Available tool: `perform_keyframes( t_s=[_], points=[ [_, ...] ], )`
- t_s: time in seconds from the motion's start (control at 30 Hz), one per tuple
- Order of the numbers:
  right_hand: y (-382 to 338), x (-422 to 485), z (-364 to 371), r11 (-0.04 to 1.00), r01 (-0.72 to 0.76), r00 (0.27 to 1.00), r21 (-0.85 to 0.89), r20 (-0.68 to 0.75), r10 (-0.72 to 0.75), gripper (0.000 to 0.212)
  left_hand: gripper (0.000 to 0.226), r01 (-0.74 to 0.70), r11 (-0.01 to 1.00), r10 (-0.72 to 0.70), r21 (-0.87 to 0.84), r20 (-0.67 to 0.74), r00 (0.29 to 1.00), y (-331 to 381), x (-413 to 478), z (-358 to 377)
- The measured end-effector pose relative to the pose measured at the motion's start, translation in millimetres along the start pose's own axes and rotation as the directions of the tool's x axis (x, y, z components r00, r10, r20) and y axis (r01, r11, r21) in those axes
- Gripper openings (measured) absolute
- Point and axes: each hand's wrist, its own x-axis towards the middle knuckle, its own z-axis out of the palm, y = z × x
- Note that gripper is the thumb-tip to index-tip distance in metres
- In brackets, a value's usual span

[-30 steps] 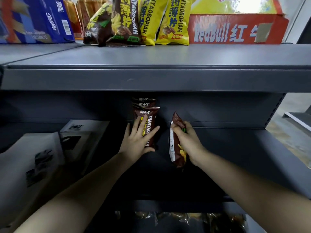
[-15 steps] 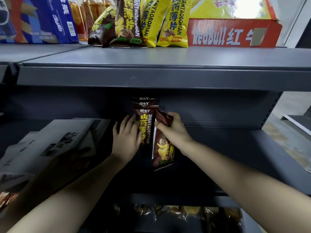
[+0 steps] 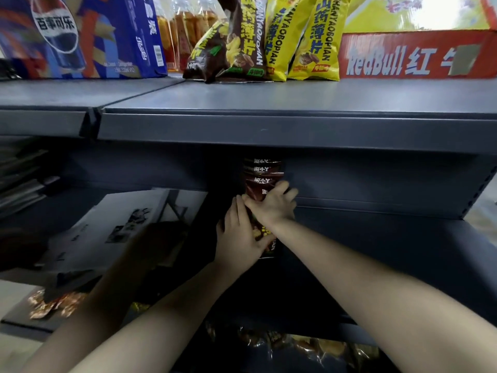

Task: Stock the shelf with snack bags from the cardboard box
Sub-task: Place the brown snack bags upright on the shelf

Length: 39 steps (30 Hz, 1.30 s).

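Brown bag (image 3: 262,234) now joins the row (image 3: 262,172) on the shelf (image 3: 376,251), right hand (image 3: 271,205) gripping it, left hand (image 3: 236,238) flat.

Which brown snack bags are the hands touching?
The lower-shelf row, held between left hand and right hand; the top-shelf brown bags stand untouched.

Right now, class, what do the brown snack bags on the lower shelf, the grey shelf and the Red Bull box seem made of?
Brown snack bags: likely glossy plastic film; creases catch light.
Grey shelf: probably painted metal, matte; thin folded front edge.
Red Bull box: printed cardboard, matte; a tape-like patch on its face.
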Motion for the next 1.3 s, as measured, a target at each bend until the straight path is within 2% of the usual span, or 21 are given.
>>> perform_keyframes(
  t_s=[0.07,0.17,0.27,0.4,0.5,0.6,0.7,0.77,0.8,0.87,0.93,1.0,1.1,1.2,1.3],
  points=[
    [1,0,-1,0.999,0.031,0.994,0.013,0.100,-0.033,0.081,0.124,0.041,0.999,-0.039,-0.028,0.061,0.997,-1,-1,7],
    [7,-1,-7,0.992,0.123,0.968,-0.029,0.223,-0.113,0.073,0.129,0.084,0.993,-0.078,-0.088,0.078,0.994,-4,1,16],
    [14,4,-16,0.986,0.167,0.964,-0.029,0.214,-0.157,0.061,0.129,0.080,0.978,-0.062,-0.193,0.099,0.993,-8,7,16],
    [20,15,-22,0.989,0.137,0.957,0.056,0.250,-0.147,0.058,0.128,0.051,0.954,-0.012,-0.294,0.132,0.991,-17,16,12],
    [23,18,-19,0.984,0.152,0.953,0.097,0.248,-0.171,0.056,0.129,0.090,0.945,-0.042,-0.314,0.156,0.987,-22,19,15],
    [23,23,-15,0.984,0.154,0.950,0.094,0.259,-0.174,0.054,0.129,0.122,0.963,-0.082,-0.239,0.171,0.982,-23,20,16],
    [22,25,-14,0.988,0.138,0.951,0.076,0.268,-0.153,0.055,0.132,0.145,0.987,-0.129,-0.065,0.198,0.972,-19,21,12],
    [22,20,-14,0.970,0.231,0.963,-0.078,0.160,-0.216,0.060,0.133,0.123,0.991,-0.130,0.056,0.131,0.983,-13,16,9],
    [22,16,-14,0.929,0.307,0.952,-0.204,0.081,-0.297,0.062,0.132,0.097,0.990,-0.106,0.106,0.082,0.991,-10,10,9],
    [23,6,-16,0.773,0.444,0.865,-0.453,-0.008,-0.502,0.066,0.129,0.056,0.985,-0.059,0.164,0.019,0.998,-7,-3,12],
    [23,-2,-17,0.588,0.556,0.755,-0.587,0.061,-0.653,0.064,0.129,0.066,0.978,-0.074,0.200,0.035,0.997,-6,-15,18],
    [28,-7,-15,0.420,0.670,0.638,-0.612,0.186,-0.747,0.054,0.127,0.097,0.978,-0.115,0.184,0.087,0.990,-8,-23,25],
    [42,-11,-11,0.282,0.772,0.523,-0.569,0.318,-0.791,0.049,0.122,0.131,0.991,-0.133,0.026,0.158,0.978,-14,-25,30],
    [56,-8,-9,0.219,0.808,0.486,-0.546,0.409,-0.772,0.058,0.121,0.134,0.988,-0.118,-0.074,0.186,0.975,-17,-21,29],
    [59,0,-9,0.120,0.781,0.470,-0.612,0.451,-0.759,0.066,0.125,0.182,0.982,-0.167,-0.059,0.196,0.966,-17,-18,29]
  ],
)
